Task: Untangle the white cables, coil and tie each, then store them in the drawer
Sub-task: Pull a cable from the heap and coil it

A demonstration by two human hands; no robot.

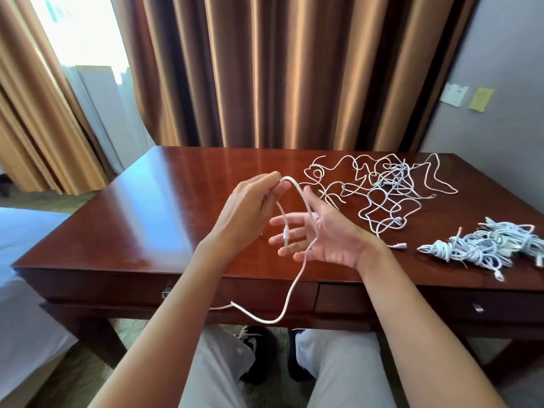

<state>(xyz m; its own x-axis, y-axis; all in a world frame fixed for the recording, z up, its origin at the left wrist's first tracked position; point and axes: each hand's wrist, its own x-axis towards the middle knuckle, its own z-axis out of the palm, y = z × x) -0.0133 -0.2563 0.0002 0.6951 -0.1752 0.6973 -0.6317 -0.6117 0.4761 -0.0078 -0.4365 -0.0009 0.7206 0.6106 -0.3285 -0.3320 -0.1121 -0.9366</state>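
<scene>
My left hand (250, 207) pinches the top bend of one white cable (290, 293) above the desk. One plug end hangs down from that bend in front of my right palm. My right hand (318, 234) is spread, palm toward me, with the cable's other run passing between its fingers. From there the cable drops past the desk's front edge, loops, and ends near my left forearm. A loose tangle of white cables (382, 187) lies on the desk at the back right. Several coiled and tied cables (482, 248) sit in a pile at the right edge.
The dark red wooden desk (141, 219) has shut drawers (368, 298) along its front, above my knees. Brown curtains hang behind the desk. A bed with white sheets (23, 245) stands at the left. A wall socket (454, 94) is on the grey wall at the right.
</scene>
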